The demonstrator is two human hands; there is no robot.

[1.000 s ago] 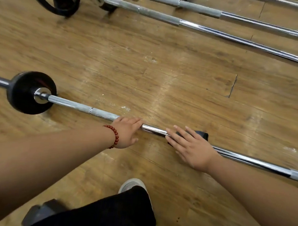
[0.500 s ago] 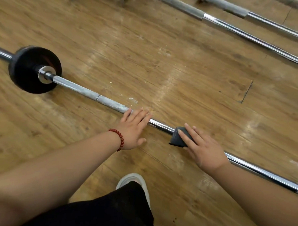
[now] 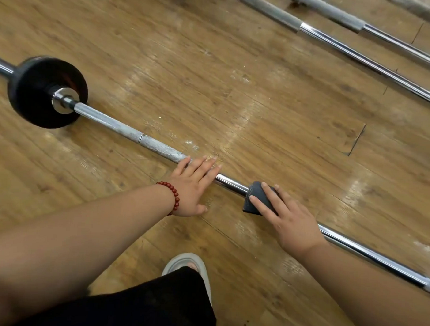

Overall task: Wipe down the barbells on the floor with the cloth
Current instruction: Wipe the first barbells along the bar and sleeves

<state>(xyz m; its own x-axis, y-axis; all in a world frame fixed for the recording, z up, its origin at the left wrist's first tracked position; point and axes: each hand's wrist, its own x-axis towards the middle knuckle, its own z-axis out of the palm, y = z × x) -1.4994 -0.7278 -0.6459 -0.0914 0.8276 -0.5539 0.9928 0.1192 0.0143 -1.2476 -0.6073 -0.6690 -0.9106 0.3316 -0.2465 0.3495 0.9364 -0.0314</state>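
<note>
Floor: worn wood planks (image 3: 236, 90), scuffed and shiny in patches, carry every bar.
Barbell (image 3: 113, 124): lies on the floor just ahead of both hands, with its long axis running from upper left to lower right. A black weight plate (image 3: 36, 90) sits at its left end.
Cloth (image 3: 254, 198): dark and folded over the bar's smooth middle stretch.
Right hand (image 3: 290, 221): fingers straight, pressing the cloth onto the bar.
Left hand (image 3: 193, 186): flat, fingers slightly spread, resting on the bar where the rough grip ends. A red bead bracelet (image 3: 173, 198) circles the wrist.
Key relation: a short run of bare steel separates the hands. The left hand sits between cloth and plate, so a leftward wipe likely needs it moved.
Around: at least 2 more barbells (image 3: 359, 55) lie well apart at upper right, and a shoe (image 3: 183, 261) shows below.
</note>
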